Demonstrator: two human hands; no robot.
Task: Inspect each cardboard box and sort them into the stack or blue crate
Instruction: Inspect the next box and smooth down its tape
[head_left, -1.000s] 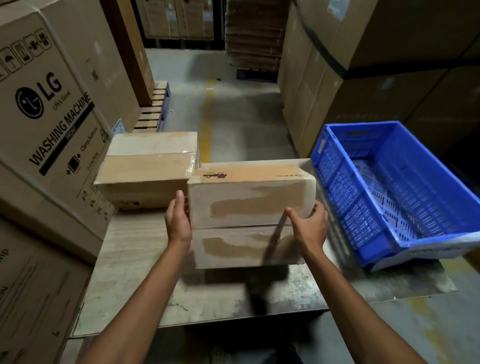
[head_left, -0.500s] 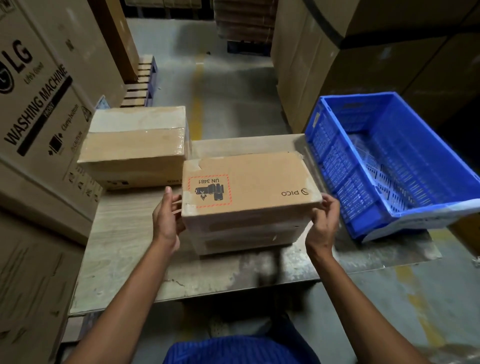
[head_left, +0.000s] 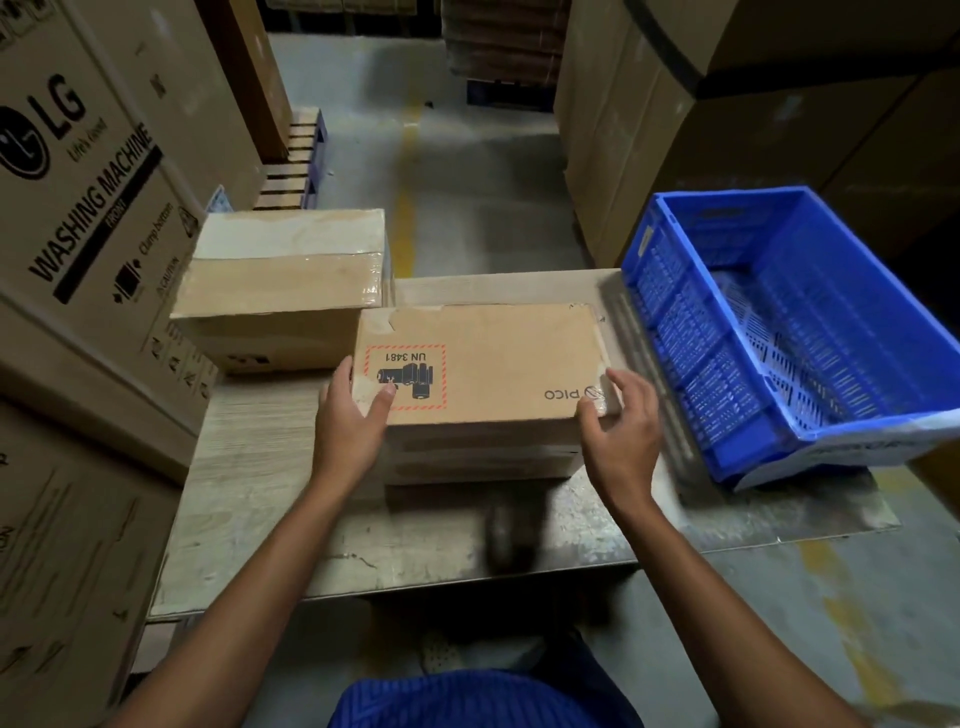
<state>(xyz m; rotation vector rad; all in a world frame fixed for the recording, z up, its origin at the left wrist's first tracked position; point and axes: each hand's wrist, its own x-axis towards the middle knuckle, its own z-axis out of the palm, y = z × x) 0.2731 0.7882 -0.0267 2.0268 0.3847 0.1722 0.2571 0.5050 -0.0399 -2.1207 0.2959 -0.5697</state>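
Note:
A brown PICO cardboard box (head_left: 498, 358) with a red-bordered UN 3481 label lies flat on top of a second box (head_left: 483, 460) in the middle of the table (head_left: 249, 499). My left hand (head_left: 348, 423) grips its near left corner, thumb on the top face. My right hand (head_left: 618, 431) holds the near right corner, thumb against the front edge and fingers curled around the side. A taped box (head_left: 280, 283) stands apart at the back left. The blue crate (head_left: 670, 317) sits tilted at the table's right end with nothing visible inside.
Large washing-machine cartons (head_left: 88, 218) wall in the left side. Tall cartons (head_left: 649, 130) rise behind the crate. A concrete aisle with a yellow line (head_left: 405, 208) runs away beyond the table. A wooden pallet (head_left: 296, 166) lies at the back left.
The top box was turned from showing its taped side to lying label-up on the lower box. My hands slid from its sides to the near corners.

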